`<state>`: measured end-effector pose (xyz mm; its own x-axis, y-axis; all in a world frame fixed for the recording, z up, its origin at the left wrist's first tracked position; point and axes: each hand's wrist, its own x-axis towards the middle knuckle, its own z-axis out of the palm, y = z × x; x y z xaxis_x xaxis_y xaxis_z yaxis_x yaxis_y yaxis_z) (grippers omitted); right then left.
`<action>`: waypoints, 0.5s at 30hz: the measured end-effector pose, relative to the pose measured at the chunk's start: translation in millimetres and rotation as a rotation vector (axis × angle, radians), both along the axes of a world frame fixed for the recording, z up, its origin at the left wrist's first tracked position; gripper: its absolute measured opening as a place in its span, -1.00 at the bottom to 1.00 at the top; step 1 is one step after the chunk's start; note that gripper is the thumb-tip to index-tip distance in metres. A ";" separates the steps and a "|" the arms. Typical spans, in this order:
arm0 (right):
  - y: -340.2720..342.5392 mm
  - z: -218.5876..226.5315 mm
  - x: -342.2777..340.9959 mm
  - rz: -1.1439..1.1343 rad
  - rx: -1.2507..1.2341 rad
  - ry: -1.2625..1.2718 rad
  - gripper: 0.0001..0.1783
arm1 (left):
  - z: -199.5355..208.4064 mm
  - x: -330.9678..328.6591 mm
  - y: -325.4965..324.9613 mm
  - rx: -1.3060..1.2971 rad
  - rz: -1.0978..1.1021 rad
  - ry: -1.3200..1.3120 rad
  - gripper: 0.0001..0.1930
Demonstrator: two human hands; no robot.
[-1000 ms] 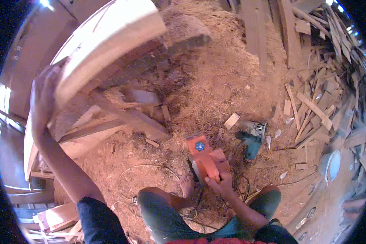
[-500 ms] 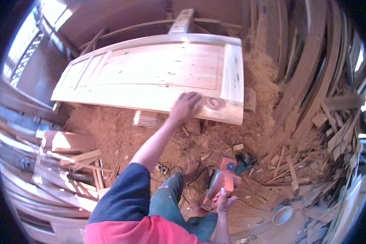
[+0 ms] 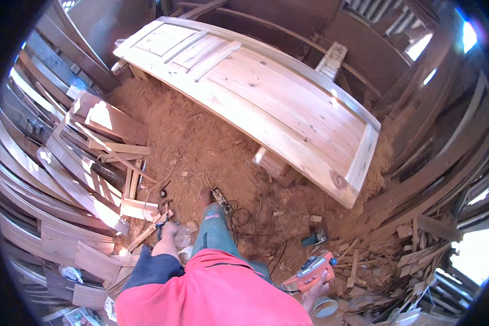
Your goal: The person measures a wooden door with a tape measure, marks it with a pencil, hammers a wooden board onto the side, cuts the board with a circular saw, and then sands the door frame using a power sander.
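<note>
A pale wooden panel door [image 3: 266,98] lies raised off the ground in front of me, running from far left to near right. My right hand [image 3: 316,292] grips an orange handheld power tool [image 3: 309,271], low at my right side and apart from the door. Whether it is a sander or a planer I cannot make out. My left hand [image 3: 171,234] hangs low by my left leg, beside scrap wood and a small dark object [image 3: 161,228]. Blur hides its fingers and anything in them.
A wood block [image 3: 271,163] stands under the door's near edge. A power strip [image 3: 220,199] and looped cords lie by my feet. Stacked boards [image 3: 65,185] fill the left; offcuts [image 3: 375,271] heap at right near a pale bucket [image 3: 326,308] and a teal power tool [image 3: 314,238].
My left hand has left the door's surface and dropped to my lower left. My right hand still holds the orange tool, now lower in view. The view has turned, so the door appears slanted.
</note>
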<state>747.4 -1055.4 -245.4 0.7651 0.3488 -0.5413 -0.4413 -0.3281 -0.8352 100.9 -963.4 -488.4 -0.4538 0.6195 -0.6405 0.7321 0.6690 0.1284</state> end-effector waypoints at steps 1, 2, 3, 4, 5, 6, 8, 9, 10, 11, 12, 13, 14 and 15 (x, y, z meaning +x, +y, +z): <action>8.6 -6.2 -3.4 0.003 0.011 -0.005 -0.57 | -7.7 -35.8 0.4 0.091 0.153 0.098 -0.59; 20.5 -8.8 -8.0 -0.012 -0.080 -0.071 -0.55 | -13.8 -41.8 16.3 0.116 0.222 0.110 -0.59; 30.0 -12.4 -13.5 -0.050 -0.167 -0.132 -0.54 | -11.9 -53.2 51.2 0.145 0.274 0.125 -0.58; 31.6 -42.9 -11.5 -0.075 -0.247 -0.221 -0.44 | -5.3 -90.8 94.2 0.061 0.073 -0.027 -0.57; 52.3 -44.0 -24.7 -0.123 -0.271 -0.256 -0.44 | -7.4 -98.2 146.1 0.220 0.140 -0.025 -0.58; 76.2 -39.3 -50.2 -0.141 -0.282 -0.245 -0.44 | -5.9 -120.0 190.2 0.376 0.199 -0.001 -0.59; 109.9 -28.1 -93.5 -0.160 -0.309 -0.231 -0.44 | 0.0 -138.8 286.1 0.492 0.153 -0.171 -0.55; 129.4 -23.5 -113.3 -0.175 -0.311 -0.227 -0.43 | 5.6 -133.9 342.4 0.477 0.167 -0.251 -0.56; 148.8 -19.6 -136.1 -0.174 -0.308 -0.208 -0.43 | 12.9 -129.4 386.9 0.716 0.195 -0.372 -0.57; 155.6 -8.5 -149.1 -0.190 -0.321 -0.223 -0.43 | 27.5 -99.1 430.1 0.668 0.171 -0.395 -0.53; 174.3 -9.3 -176.6 -0.166 -0.317 -0.180 -0.43 | 39.3 -119.2 469.1 0.572 0.318 -0.585 -0.52; 187.7 -8.1 -194.3 -0.155 -0.314 -0.166 -0.42 | 46.1 -115.2 495.9 0.708 0.402 -0.701 -0.52; 202.8 -6.6 -212.2 -0.139 -0.305 -0.153 -0.42 | 55.1 -108.3 524.1 0.849 0.481 -0.819 -0.52; 216.2 -3.8 -228.4 -0.129 -0.297 -0.141 -0.42 | 67.1 -103.5 553.7 0.736 0.619 -0.865 -0.50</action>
<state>519.1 -839.1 -249.3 0.8669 0.0873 -0.4908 -0.3825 -0.5148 -0.7672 -2.5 -409.7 -421.3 -0.4023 0.7867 -0.4683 -0.1773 0.4348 0.8829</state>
